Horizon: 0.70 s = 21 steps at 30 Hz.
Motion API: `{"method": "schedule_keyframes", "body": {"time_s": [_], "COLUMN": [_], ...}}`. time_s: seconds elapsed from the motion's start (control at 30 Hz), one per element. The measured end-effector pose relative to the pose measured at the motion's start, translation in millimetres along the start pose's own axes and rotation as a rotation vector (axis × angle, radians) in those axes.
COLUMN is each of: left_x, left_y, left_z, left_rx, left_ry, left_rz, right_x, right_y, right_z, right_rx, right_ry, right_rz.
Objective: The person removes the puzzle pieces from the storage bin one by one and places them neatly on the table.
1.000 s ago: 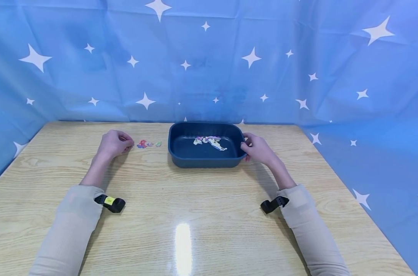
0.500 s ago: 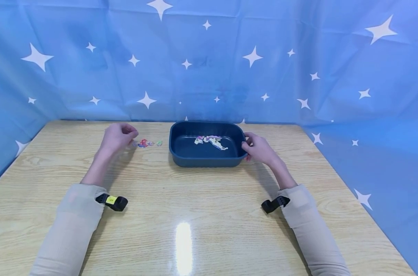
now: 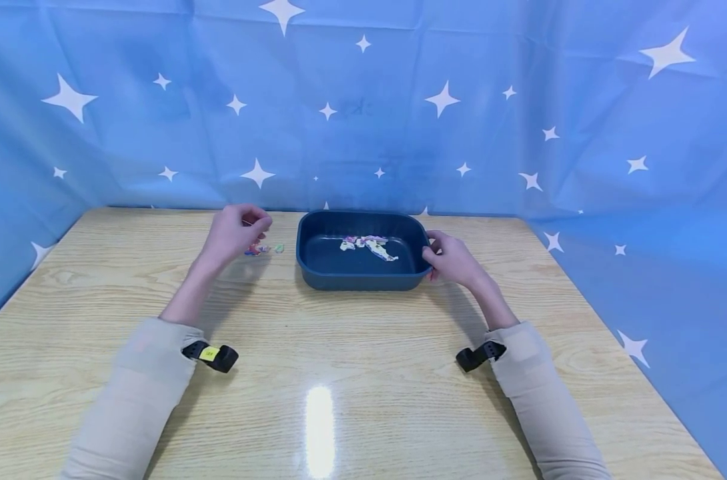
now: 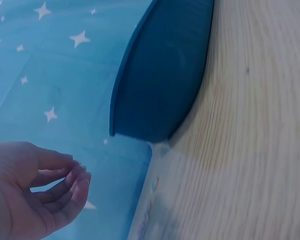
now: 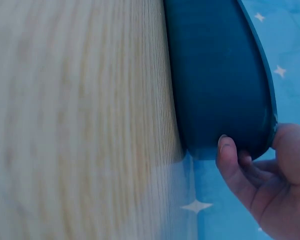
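Curled at the far left of the head view, my left hand [image 3: 234,230] hangs in the air left of a dark blue rectangular bin [image 3: 363,281]. Its thumb and fingertips come together in the left wrist view; I cannot tell whether a tiny piece is between them. Under and just right of this hand lie small, flat, colourful scraps [image 3: 279,248], red, blue and green, partly hidden by it. My right hand [image 3: 453,259] grips the bin's right end, with the thumb on the rim and fingers against the outer wall. Crumpled white and purple scraps [image 3: 378,251] lie inside the bin.
The bin stands near the back edge of a light wood table [image 3: 369,347]. Directly behind the table hangs a blue curtain with white stars [image 3: 375,100]. Black wrist straps with cameras [image 3: 219,357] sit on both sleeves.
My left hand has risen off the tabletop and moved right, over the colourful scraps toward the bin. The right hand and the bin have stayed in place.
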State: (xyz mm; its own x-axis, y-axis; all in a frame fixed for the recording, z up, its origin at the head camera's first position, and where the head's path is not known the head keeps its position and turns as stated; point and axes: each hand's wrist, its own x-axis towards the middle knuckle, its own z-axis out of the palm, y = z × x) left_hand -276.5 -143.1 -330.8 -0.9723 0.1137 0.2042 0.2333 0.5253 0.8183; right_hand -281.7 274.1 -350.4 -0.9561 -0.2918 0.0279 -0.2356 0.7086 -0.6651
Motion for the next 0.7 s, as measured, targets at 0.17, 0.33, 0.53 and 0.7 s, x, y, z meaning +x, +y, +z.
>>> {"method": "schedule_keyframes", "body": {"time_s": [0.17, 0.33, 0.53, 0.7], "left_x": [1.2, 1.9, 0.7, 0.8], "left_y": [12.1, 23.1, 33.0, 38.4], "left_z": [11.3, 26.5, 45.4, 58.8], "left_rx": [-0.020, -0.037, -0.010, 0.012], "left_ry": [-0.013, -0.029, -0.071, -0.103], "left_rz": [0.020, 0.050, 0.105, 0.148], "right_x": [-0.5, -0.7, -0.4, -0.2], "right_y": [1, 1, 0, -1], "right_z": [-1, -2, -1, 0], "right_rx": [0.003, 0.005, 0.002, -0.003], "right_ry": [0.005, 0.005, 0.005, 0.002], "right_rz": [-0.004, -0.003, -0.001, -0.009]}}
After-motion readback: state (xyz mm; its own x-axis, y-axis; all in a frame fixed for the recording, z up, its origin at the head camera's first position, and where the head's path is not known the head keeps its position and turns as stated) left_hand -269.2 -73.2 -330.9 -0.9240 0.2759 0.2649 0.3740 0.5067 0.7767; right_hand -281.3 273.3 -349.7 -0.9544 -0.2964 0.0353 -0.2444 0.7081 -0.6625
